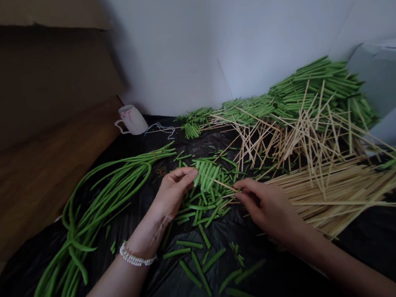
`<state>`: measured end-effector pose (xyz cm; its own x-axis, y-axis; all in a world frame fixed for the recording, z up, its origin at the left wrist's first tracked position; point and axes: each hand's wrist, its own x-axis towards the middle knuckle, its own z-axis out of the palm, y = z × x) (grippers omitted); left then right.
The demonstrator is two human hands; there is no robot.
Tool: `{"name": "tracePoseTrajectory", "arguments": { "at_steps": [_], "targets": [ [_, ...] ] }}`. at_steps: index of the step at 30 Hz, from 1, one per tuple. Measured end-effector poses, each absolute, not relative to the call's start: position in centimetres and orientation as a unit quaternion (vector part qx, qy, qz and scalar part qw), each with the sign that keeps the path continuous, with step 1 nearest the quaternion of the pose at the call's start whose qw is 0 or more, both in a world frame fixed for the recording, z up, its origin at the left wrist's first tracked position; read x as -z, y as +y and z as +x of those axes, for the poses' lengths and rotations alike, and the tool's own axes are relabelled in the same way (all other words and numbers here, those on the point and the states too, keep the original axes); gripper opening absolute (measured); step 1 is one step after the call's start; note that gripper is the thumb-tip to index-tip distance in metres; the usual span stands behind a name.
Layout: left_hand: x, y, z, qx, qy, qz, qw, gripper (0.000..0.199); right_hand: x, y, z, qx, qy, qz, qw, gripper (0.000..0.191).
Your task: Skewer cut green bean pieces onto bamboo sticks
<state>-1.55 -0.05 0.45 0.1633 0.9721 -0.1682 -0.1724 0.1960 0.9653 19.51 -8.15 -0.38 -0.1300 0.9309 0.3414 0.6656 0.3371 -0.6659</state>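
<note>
My left hand (174, 191), with a pearl bracelet at the wrist, pinches the left end of a row of cut green bean pieces (207, 174) threaded side by side on a stick. The fingers of my right hand (259, 204) are closed on the bare part of that wooden stick (226, 185), to the right of the beans. Beneath both hands lies a loose pile of cut bean pieces (206, 206) on black plastic sheeting (144, 293). More cut pieces (200, 271) are scattered nearer to me.
Long uncut beans (114, 180) curve along the left side. Many bare sticks (337, 193) lie at the right, with others crossed in a heap behind them. Stacked skewered beans (318, 87) rest along the wall. A white mug (132, 120) stands at the back left, beside some string (165, 128).
</note>
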Motion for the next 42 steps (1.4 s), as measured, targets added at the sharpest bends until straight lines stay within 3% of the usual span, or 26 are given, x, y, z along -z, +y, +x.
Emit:
{"name": "tracePoseTrajectory", "arguments": {
  "at_steps": [7,15,22,28,33,37,42],
  "targets": [
    [-0.4,0.3,-1.9,-0.459,0.451,0.394,0.656,0.033,0.4,-8.0,20.2,-0.083,-0.751,-0.560,0.341,0.014],
    [-0.5,-0.1,-1.4,-0.447,0.433,0.421,0.660,0.020,0.9,-7.9,20.3,-0.005,-0.768,-0.541,0.342,0.016],
    [-1.8,1.7,-3.1,-0.601,0.441,0.304,0.593,0.016,-0.6,-7.1,22.5,0.171,-0.778,-0.538,0.275,0.020],
    [-2.6,2.1,-3.6,-0.633,0.419,0.240,0.606,0.009,-1.2,-6.8,24.0,0.277,-0.755,-0.555,0.212,0.026],
    [-2.8,1.6,-3.7,-0.576,0.387,0.285,0.662,0.039,-1.0,-6.4,24.8,0.120,-0.696,-0.610,0.360,0.022],
    [-2.7,1.4,-3.5,-0.537,0.406,0.265,0.690,0.032,-0.9,-5.4,26.0,-0.124,-0.570,-0.646,0.492,0.021],
    [-2.5,1.2,-3.1,-0.507,0.402,0.253,0.719,0.027,-1.0,-4.4,26.7,-0.298,-0.460,-0.585,0.598,0.038]
  ]
}}
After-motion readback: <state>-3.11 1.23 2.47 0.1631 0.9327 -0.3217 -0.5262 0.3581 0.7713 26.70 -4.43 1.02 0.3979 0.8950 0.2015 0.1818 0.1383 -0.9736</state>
